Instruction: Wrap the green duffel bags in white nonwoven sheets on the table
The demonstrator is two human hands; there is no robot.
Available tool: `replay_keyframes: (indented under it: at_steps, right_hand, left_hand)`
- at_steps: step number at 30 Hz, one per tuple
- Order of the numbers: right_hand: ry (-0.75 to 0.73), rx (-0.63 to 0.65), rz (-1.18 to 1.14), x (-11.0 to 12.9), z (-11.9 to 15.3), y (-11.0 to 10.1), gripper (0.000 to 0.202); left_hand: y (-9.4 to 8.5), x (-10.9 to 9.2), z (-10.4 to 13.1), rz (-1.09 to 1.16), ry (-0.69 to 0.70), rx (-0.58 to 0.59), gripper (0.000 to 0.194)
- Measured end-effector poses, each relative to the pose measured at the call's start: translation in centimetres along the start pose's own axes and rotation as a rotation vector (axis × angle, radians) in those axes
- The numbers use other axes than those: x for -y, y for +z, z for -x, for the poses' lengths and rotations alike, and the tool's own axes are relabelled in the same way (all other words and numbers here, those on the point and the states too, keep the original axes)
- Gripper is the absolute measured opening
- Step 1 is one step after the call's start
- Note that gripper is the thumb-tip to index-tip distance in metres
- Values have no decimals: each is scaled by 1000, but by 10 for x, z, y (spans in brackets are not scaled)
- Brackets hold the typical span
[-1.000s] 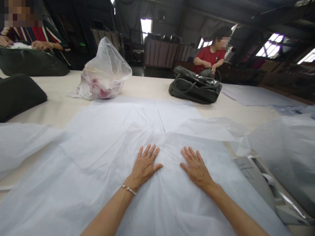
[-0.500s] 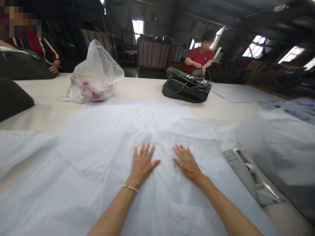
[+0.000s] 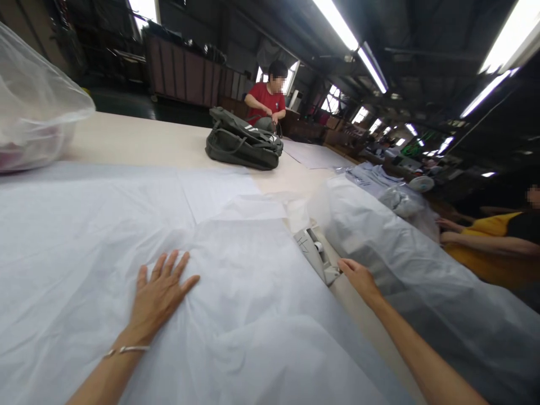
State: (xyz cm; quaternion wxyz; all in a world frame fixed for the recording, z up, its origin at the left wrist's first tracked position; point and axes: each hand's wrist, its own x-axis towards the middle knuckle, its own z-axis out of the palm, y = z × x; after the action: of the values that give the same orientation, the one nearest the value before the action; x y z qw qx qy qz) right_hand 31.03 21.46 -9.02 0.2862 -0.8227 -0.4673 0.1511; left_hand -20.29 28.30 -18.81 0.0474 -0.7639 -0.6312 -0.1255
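My left hand (image 3: 161,295) lies flat with fingers spread on a large white, thin plastic sheet (image 3: 253,270), which is wrinkled around it. To the right, my right hand (image 3: 358,278) reaches to the front end of a grey tape dispenser (image 3: 311,253) with a small white roll in it and dark marks on its side. Thumb and fingers are pinched together at that end, on what looks like the tape's loose end; the tape itself is too small to see clearly.
A white plastic-covered bundle (image 3: 405,264) runs along the right side. A clear bag with something reddish (image 3: 42,129) stands far left. A dark green bag (image 3: 244,143) sits at the back, near a person in red (image 3: 264,98). Another person in yellow (image 3: 489,242) is at the right.
My right hand has left the white sheet and gone right to the tape dispenser. The left hand stays flat on the sheet. The view has turned to the right.
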Motion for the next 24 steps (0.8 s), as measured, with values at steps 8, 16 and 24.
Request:
replay_keyframes:
  at_steps: [8, 16, 24]
  right_hand:
    - [169, 310, -318, 0, -26, 1, 50]
    - [48, 74, -364, -8, 3, -18, 38]
    - [205, 122, 132, -25, 7, -10, 21]
  left_hand:
    - [-3, 1, -1, 13, 7, 9, 59]
    - [-4, 0, -1, 22, 3, 23, 59]
    - [-2, 1, -2, 37, -21, 37, 59]
